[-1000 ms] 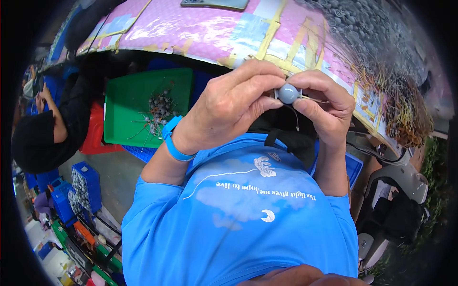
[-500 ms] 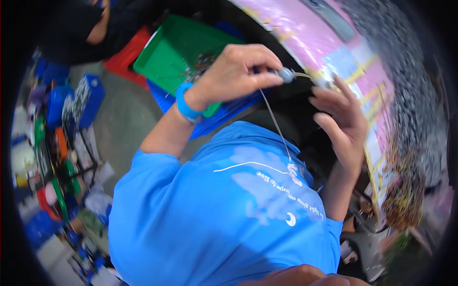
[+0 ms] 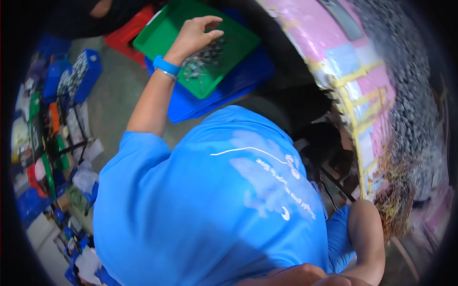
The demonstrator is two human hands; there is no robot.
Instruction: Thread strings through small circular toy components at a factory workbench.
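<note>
My left hand (image 3: 196, 35), with a blue band on its wrist, hangs over a green tray (image 3: 155, 40). Its thumb and forefinger are apart, and nothing shows between them. Beneath and beside it in the tray lies a heap of small grey parts with thin wires (image 3: 202, 64). On the right, my right arm (image 3: 366, 229) is bent with the elbow beside the table edge. The right hand itself is out of sight past the lower edge.
The green tray rests on a blue crate (image 3: 191, 107), next to a red stool or bin (image 3: 126, 35). A pink-covered table (image 3: 312, 31) curves along the right, bearing a large pile of dark grey parts (image 3: 405, 66) and a bundle of thin wires (image 3: 396, 209). Blue bins (image 3: 88, 76) stand at left.
My left hand has let go of the grey knob-like part on a cord and moved left and away over the tray. My right hand has dropped back out of view, its elbow now bent.
</note>
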